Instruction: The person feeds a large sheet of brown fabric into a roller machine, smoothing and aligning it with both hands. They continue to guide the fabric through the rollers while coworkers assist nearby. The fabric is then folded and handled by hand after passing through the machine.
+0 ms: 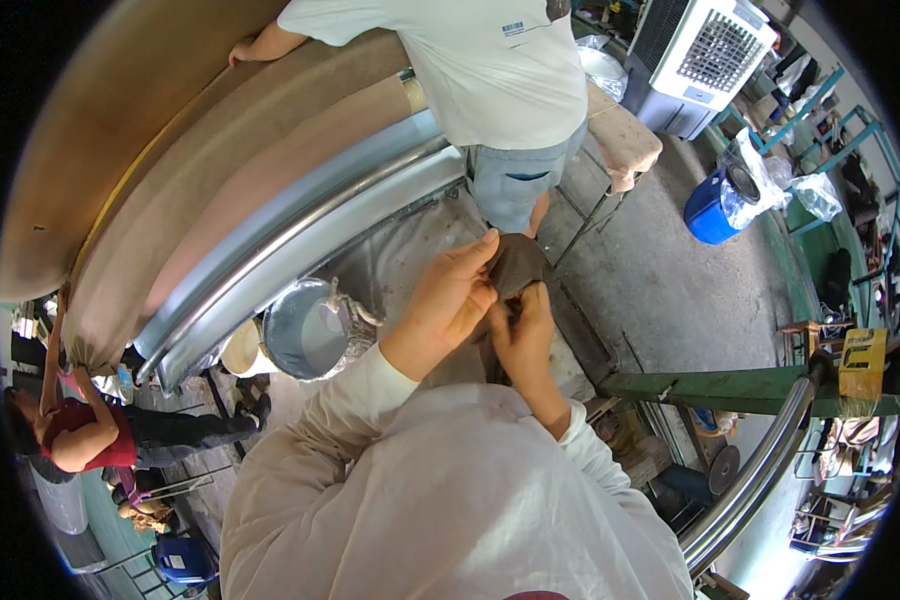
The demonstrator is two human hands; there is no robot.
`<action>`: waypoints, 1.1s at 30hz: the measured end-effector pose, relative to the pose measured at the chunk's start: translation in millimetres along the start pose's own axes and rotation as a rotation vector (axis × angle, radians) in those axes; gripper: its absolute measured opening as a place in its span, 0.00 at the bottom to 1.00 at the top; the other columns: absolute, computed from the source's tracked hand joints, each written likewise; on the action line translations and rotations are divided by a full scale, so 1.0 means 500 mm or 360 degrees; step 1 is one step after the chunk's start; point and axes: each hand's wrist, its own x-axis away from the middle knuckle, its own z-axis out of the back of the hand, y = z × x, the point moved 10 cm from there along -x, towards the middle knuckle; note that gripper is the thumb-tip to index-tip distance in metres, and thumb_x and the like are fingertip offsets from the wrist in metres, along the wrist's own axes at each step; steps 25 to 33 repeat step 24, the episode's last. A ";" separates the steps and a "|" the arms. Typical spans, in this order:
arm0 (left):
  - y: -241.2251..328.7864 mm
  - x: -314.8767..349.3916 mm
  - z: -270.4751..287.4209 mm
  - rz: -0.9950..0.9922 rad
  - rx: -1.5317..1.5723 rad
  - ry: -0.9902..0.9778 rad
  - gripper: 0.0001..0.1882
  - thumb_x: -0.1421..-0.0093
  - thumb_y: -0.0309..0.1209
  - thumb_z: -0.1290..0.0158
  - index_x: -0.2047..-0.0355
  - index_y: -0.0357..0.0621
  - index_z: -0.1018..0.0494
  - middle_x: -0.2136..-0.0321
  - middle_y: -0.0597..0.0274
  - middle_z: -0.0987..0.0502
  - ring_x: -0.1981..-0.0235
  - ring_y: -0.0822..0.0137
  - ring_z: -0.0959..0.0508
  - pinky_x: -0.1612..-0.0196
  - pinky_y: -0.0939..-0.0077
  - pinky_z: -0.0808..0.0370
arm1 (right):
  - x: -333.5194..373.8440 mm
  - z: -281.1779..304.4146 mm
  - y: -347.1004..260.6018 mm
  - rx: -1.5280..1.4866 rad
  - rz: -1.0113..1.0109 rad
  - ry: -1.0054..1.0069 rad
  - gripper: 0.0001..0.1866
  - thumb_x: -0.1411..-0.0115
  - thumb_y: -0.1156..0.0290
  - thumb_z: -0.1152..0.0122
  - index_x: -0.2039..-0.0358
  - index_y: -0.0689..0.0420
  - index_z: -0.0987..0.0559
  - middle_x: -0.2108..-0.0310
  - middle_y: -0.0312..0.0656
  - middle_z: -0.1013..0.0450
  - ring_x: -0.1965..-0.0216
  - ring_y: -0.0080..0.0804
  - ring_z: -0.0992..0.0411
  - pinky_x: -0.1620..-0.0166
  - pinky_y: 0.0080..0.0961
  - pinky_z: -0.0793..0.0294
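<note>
In front of my chest, both hands meet at a small dark brown piece of sheet material [516,262], perhaps cloth or leather; I cannot tell which. My left hand [448,302] pinches its left edge, thumb pointing up. Below and to the right, my right hand [526,338] has its fingers curled in at the piece's lower edge. The piece looks bent or folded, and part of it is hidden behind the fingers. A grey bucket [292,340] with whitish contents and a rag over its rim stands left of my left forearm.
Long machine rollers [300,220] carrying brown material curve along the left. A co-worker in a white shirt [500,75] stands ahead, another in a red top [100,438] at far left. A green beam [710,392] and shiny metal rails [770,470] lie at right; a blue drum [712,210] stands beyond.
</note>
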 end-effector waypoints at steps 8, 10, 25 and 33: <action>0.185 0.074 0.112 -0.1125 -0.2023 0.0428 0.08 0.48 0.27 0.47 0.77 0.31 0.28 0.65 0.61 0.26 0.74 0.74 0.28 0.68 0.80 0.30 | -0.068 0.052 -0.021 -0.0066 -0.0011 -0.0335 0.08 0.46 0.79 0.51 0.66 0.64 0.27 0.81 0.46 0.32 0.80 0.24 0.34 0.73 0.18 0.34; 0.193 0.094 0.077 -0.1434 -0.2252 0.0308 0.08 0.49 0.26 0.47 0.79 0.31 0.29 0.66 0.63 0.26 0.76 0.77 0.31 0.71 0.83 0.33 | -0.093 0.044 -0.077 -0.0090 0.0101 -0.0542 0.08 0.46 0.79 0.50 0.65 0.64 0.27 0.81 0.46 0.32 0.81 0.26 0.34 0.74 0.19 0.34; -0.106 0.178 0.229 0.0792 -0.2290 -0.0978 0.32 0.58 0.43 0.36 0.57 0.36 0.32 0.64 0.60 0.24 0.64 0.66 0.27 0.61 0.75 0.31 | -0.228 0.162 -0.198 -0.0053 0.0088 -0.0812 0.08 0.46 0.77 0.49 0.66 0.58 0.23 0.73 0.41 0.24 0.70 0.32 0.26 0.63 0.20 0.29; -0.106 0.178 0.229 0.0792 -0.2290 -0.0978 0.32 0.58 0.43 0.36 0.57 0.36 0.32 0.64 0.60 0.24 0.64 0.66 0.27 0.61 0.75 0.31 | -0.228 0.162 -0.198 -0.0053 0.0088 -0.0812 0.08 0.46 0.77 0.49 0.66 0.58 0.23 0.73 0.41 0.24 0.70 0.32 0.26 0.63 0.20 0.29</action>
